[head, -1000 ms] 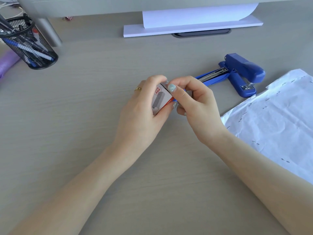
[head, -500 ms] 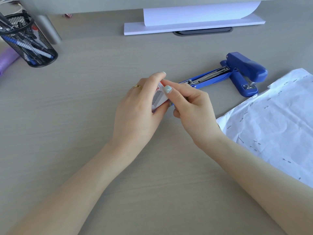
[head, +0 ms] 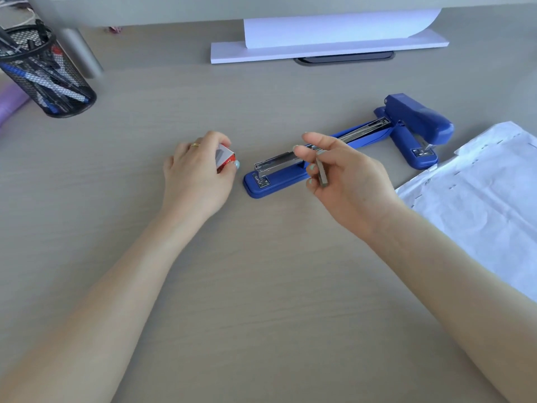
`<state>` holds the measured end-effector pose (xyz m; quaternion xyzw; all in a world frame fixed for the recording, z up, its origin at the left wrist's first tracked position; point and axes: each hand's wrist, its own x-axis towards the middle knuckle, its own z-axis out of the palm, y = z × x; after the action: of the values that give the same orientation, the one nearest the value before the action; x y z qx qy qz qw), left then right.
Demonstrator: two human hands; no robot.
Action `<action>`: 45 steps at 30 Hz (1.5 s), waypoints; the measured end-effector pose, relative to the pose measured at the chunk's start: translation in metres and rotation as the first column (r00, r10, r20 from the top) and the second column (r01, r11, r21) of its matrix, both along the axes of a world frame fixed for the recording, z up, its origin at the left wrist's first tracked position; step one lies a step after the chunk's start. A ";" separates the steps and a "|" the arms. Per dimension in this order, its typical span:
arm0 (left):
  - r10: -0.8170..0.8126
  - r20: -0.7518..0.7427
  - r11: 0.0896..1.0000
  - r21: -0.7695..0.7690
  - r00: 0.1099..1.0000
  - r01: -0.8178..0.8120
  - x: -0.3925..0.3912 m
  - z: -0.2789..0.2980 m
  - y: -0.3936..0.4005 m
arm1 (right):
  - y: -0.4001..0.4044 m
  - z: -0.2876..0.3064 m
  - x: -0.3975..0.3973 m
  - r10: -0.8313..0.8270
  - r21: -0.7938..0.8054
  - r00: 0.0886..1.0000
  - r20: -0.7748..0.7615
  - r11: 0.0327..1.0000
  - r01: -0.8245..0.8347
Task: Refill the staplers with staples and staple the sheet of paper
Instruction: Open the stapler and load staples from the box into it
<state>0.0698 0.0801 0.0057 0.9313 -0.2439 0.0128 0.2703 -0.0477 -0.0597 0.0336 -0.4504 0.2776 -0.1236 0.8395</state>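
Head view, the only one on record. Left hand [head: 197, 173] grips a small red and white cardboard staple box [head: 224, 160] resting on the grey wood-grain worktop [head: 261, 286]. Right hand [head: 340, 175] pinches a short grey metal strip of staples [head: 322, 175], raised just above the long blue plastic stapler [head: 293, 170], which lies opened flat with its metal staple channel [head: 279, 161] facing up. A second, shorter blue stapler [head: 418, 123] lies at its far end, beside the creased white sheet of paper [head: 488, 199] on the right, already marked with staples.

Risks, as judged: the strip is held at an angle to the channel; if lowered unaligned it may jam across the rails or snap into pieces. The pinch is light, so the strip may slip and scatter. The box's opening cannot be seen; tipped, it may spill. The open stapler is unsupported and may slide when pressed.
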 end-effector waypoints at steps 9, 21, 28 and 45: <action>-0.157 0.038 0.925 -0.343 0.987 0.160 -0.038 0.037 -0.009 | 0.000 0.000 -0.002 -0.089 -0.096 0.982 0.167 0.990 0.106; -0.372 -0.550 0.815 -0.579 0.747 -0.021 -0.050 0.036 -0.018 | -0.005 -0.001 -0.012 0.168 -0.762 0.982 0.086 0.646 -0.043; -0.311 -0.496 0.844 -0.537 0.810 -0.005 -0.040 0.037 -0.017 | -0.026 0.001 -0.008 0.321 -0.982 0.947 -0.003 0.178 -0.064; -0.138 0.072 0.969 -0.197 0.988 0.149 -0.028 0.003 -0.008 | -0.037 -0.012 0.027 0.368 -0.976 0.927 -0.067 0.170 -0.138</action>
<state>0.0421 0.0719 0.0085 0.8782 -0.3158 0.0449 0.3565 -0.0211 -0.0971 0.0220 -0.8993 -0.0189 -0.1680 0.4034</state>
